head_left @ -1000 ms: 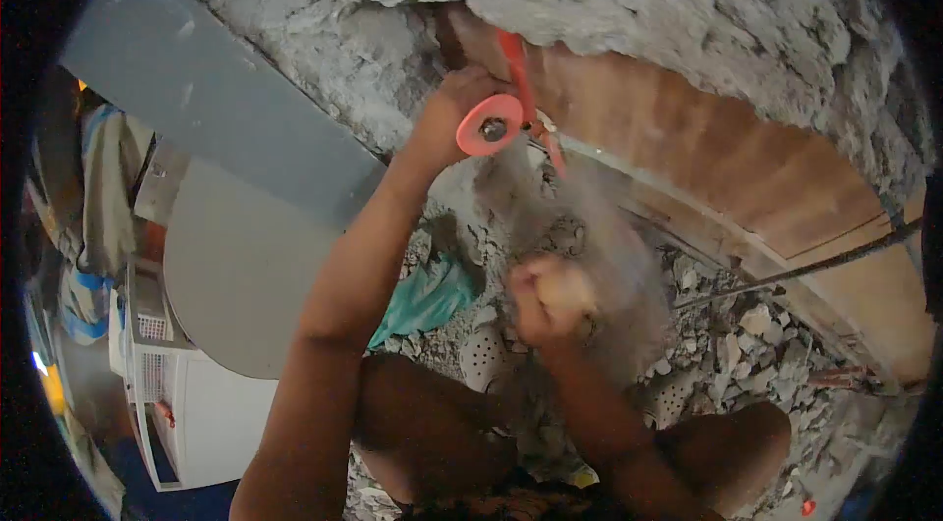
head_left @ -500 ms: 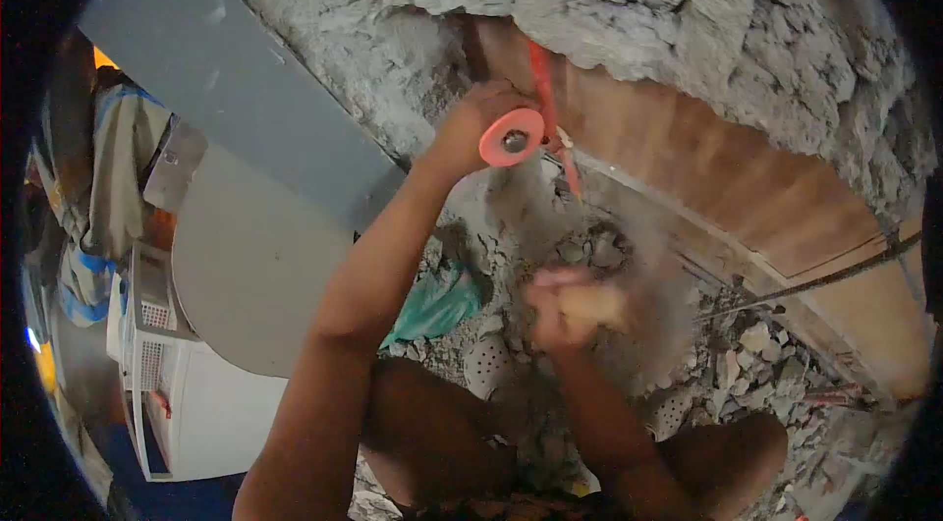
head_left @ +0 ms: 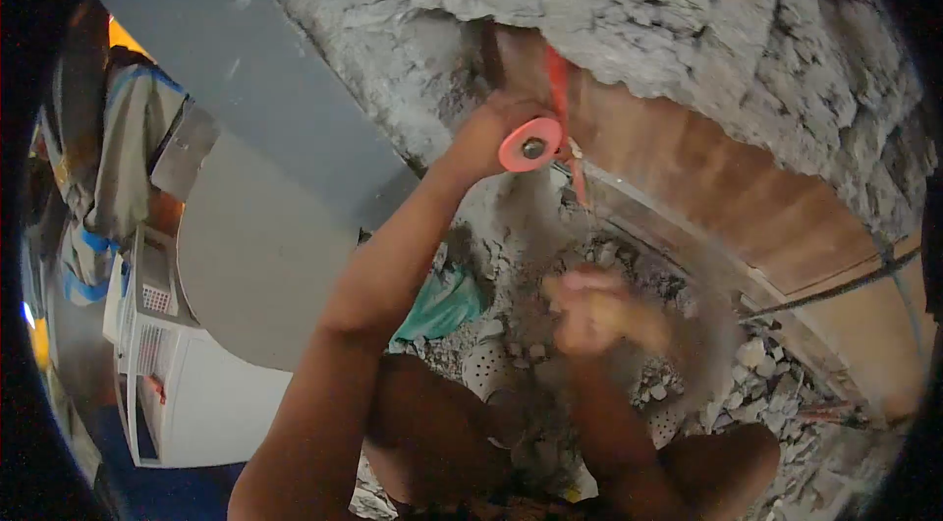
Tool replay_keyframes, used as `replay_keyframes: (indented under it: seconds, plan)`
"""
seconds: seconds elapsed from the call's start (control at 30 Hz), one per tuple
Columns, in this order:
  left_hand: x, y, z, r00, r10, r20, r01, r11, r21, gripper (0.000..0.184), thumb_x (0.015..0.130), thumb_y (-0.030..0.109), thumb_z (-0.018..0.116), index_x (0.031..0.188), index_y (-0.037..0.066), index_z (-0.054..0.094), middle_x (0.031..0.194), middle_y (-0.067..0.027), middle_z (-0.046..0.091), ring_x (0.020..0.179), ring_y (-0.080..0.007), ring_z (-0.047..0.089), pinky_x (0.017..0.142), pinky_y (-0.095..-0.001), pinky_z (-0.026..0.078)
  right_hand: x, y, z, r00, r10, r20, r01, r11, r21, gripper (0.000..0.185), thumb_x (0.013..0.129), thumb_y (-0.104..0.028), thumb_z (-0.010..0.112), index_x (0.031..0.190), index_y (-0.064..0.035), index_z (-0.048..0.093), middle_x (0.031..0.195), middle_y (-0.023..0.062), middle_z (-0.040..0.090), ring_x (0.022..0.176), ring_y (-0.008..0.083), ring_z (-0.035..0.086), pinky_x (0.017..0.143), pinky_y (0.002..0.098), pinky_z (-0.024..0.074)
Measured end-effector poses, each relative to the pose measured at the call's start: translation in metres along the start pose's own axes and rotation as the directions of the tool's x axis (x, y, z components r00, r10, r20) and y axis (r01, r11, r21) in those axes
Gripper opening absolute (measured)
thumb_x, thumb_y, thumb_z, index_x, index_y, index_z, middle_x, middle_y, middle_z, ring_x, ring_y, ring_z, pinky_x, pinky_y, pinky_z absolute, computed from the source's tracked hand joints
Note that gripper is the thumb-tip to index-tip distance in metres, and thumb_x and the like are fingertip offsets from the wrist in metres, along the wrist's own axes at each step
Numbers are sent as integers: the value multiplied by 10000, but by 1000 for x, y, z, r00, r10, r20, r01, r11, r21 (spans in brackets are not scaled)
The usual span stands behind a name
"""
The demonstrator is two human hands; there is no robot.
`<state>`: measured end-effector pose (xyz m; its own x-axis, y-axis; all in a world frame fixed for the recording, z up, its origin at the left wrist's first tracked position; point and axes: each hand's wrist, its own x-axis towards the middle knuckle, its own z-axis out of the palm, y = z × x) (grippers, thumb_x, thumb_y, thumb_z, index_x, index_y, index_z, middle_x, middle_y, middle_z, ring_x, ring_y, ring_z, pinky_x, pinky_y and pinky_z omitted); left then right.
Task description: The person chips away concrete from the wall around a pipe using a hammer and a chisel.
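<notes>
My left hand (head_left: 496,133) is closed around a chisel with a round pink hand guard (head_left: 523,156). The metal striking end (head_left: 533,148) faces me; its shaft and tip are hidden behind the hand, by the broken wall (head_left: 413,69). Lower and to the right, my right hand (head_left: 586,315) is wrapped round the pale handle of what looks like a hammer (head_left: 637,320). Motion smears the tool, so its head cannot be made out. The hammer is apart from the chisel. A red strip (head_left: 557,84) hangs right beside my left hand.
Rubble (head_left: 766,374) covers the ground around my feet in perforated shoes (head_left: 484,369). A green plastic bag (head_left: 442,305) lies between. Grey board (head_left: 285,256) and a white cabinet (head_left: 211,403) stand left. Brown panel (head_left: 668,148) and a dark cable (head_left: 835,287) are right.
The view has shifted slightly, so the scene sits a little differently. My right hand has swung a little with the hammer, still low. My left hand keeps its grip on the chisel.
</notes>
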<state>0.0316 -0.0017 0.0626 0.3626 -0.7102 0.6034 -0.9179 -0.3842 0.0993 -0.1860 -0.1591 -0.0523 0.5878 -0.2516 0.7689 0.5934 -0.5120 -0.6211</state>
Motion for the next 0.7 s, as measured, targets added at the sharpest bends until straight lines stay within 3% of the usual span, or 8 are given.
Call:
replay_keyframes:
  seconds: [0.13, 0.2, 0.23, 0.3, 0.4, 0.5, 0.6, 0.7]
  plan:
    - [-1, 12, -5, 999, -6, -48, 5, 1000, -4, 377, 677, 210, 763, 1022, 106, 653, 1033, -54, 641, 992, -272, 589, 894, -384, 448, 31, -24, -30, 990, -104, -91, 137, 658, 741, 143, 838, -120, 615, 949, -31, 596, 834, 97, 600, 732, 253, 586, 704, 367, 485]
    - [-1, 13, -7, 998, -18, -54, 18, 1000, -5, 365, 682, 202, 760, 1017, 105, 655, 1031, -55, 642, 988, -272, 591, 891, -385, 450, 16, -6, -7, 997, -81, -1, 70, 861, 504, 174, 838, -134, 620, 973, -32, 582, 833, 85, 600, 722, 228, 585, 688, 351, 488]
    - [-1, 15, -7, 998, -20, -59, 20, 1000, -13, 353, 686, 194, 757, 1012, 105, 657, 1028, -55, 642, 984, -272, 593, 888, -387, 452, -13, 23, 24, 996, -27, 82, 32, 998, -61, 182, 839, -148, 629, 970, -32, 581, 840, 80, 606, 707, 208, 586, 667, 334, 490]
    - [-11, 11, -3, 999, -15, -40, 12, 999, -52, 383, 668, 201, 761, 1025, 103, 662, 1048, -63, 651, 1017, -286, 590, 913, -402, 448, -50, 55, 61, 863, 462, 205, -488, 867, 98, 135, 837, -138, 630, 918, -34, 602, 843, 81, 633, 698, 185, 594, 638, 317, 489]
    - [-42, -10, -21, 996, -73, -51, 58, 969, -241, 367, 661, 182, 748, 1005, 87, 661, 1020, -73, 647, 994, -295, 593, 883, -399, 461, -35, 9, 47, 800, 589, 115, -600, 779, 181, 78, 835, -73, 586, 895, -37, 618, 818, 82, 644, 689, 191, 601, 650, 309, 490]
    - [-32, -12, -31, 995, -18, -102, -9, 966, -258, 320, 663, 142, 723, 967, 69, 658, 959, -80, 629, 926, -288, 598, 816, -378, 480, 9, 3, 20, 993, 118, 5, -116, 959, 258, 43, 837, -28, 548, 807, -39, 577, 720, 74, 581, 599, 183, 529, 609, 294, 458]
    - [-29, 3, -21, 999, 31, -12, -32, 993, -111, 315, 650, 129, 711, 954, 63, 665, 941, -85, 622, 906, -286, 595, 802, -376, 481, 40, -35, 1, 987, 161, 15, -119, 664, 738, 59, 837, 7, 516, 806, -42, 505, 661, 73, 511, 534, 151, 425, 542, 285, 410]
    - [-21, 14, -7, 997, 52, 54, -49, 998, -39, 299, 647, 137, 710, 934, 64, 673, 936, -83, 621, 880, -282, 595, 788, -376, 481, 45, -52, -14, 994, 28, -106, 56, 696, 716, 97, 848, 14, 489, 895, -52, 435, 637, 85, 481, 517, 132, 373, 480, 297, 369]
